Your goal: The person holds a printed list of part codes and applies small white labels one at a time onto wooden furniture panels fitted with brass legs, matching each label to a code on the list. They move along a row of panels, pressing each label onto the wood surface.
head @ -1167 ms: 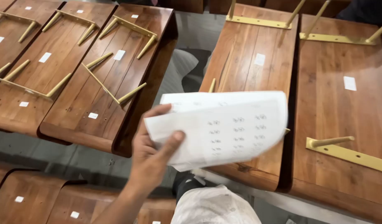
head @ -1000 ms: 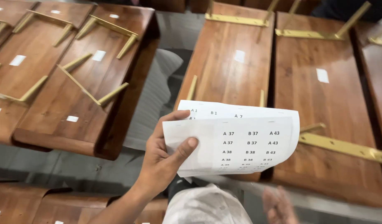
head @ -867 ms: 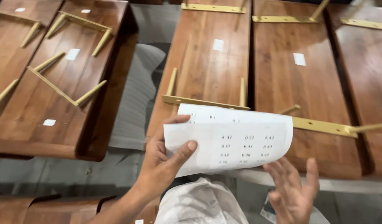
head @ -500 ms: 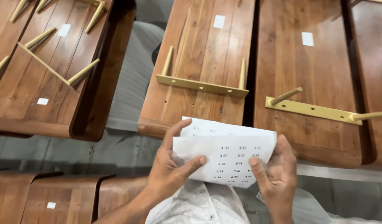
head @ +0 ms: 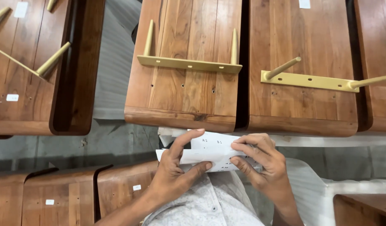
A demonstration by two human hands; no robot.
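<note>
**Both hands on a folded sheet**

We hold a white paper sheet printed with rows of small characters [head: 214, 155] in front of our chest, low in the view, just below the near edge of a brown wooden tabletop lying upside down [head: 184, 83]. Our left hand [head: 176, 171] pinches the sheet's left part — thumb beneath, fingers [head: 189, 138] curled over the top. Our right hand [head: 260, 163] closes its fingers on the right part, pressing the upper layer down along a fold. A gold metal leg bracket with two slim tapered legs [head: 189, 63] sits on that tabletop. A second brown upturned wooden tabletop [head: 302, 113] lies just beside it — its own gold bracket [head: 306, 80] carries angled legs
</note>
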